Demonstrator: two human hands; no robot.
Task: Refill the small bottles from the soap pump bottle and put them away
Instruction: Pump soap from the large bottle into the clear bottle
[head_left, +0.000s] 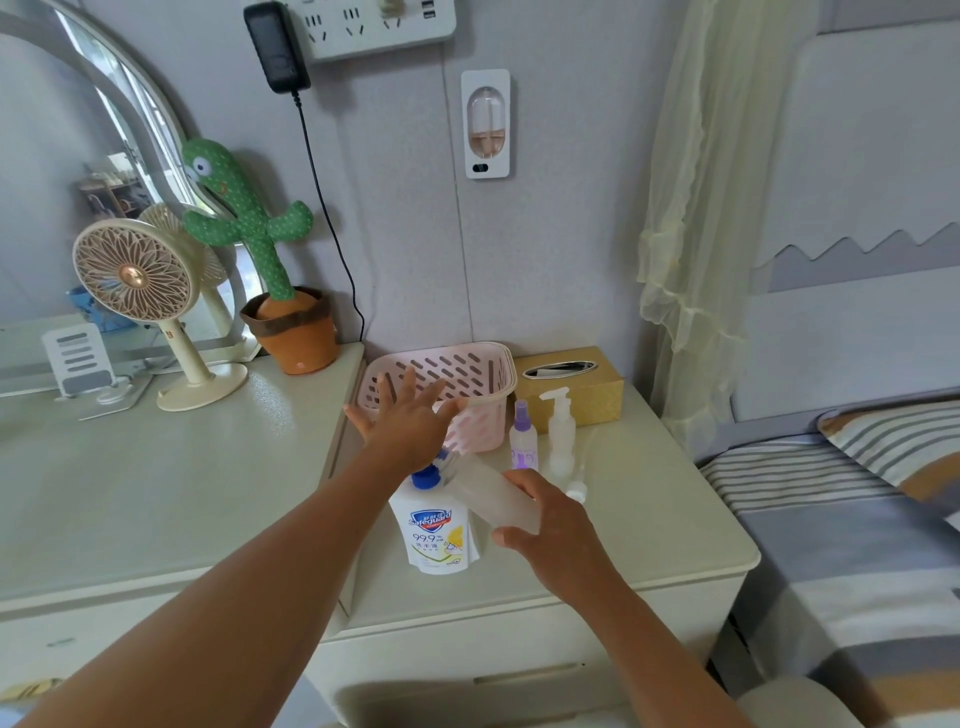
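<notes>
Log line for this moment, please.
left hand open over soap bottle pump | right hand holds small bottle tilted at nozzle | basket behind

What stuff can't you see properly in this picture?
Head view:
- Pump top of the soap bottle: the left hand covers it.
- Inside of the pink basket: the left hand and the basket's own front wall block it.
- How full the small bottle is: frosted plastic, partly wrapped by the right hand.
- Small print on the soap bottle's label: too small.

Frosted plastic bottle (493, 496); slotted pink plastic basket (483, 387); plush cactus (244, 213).
</notes>
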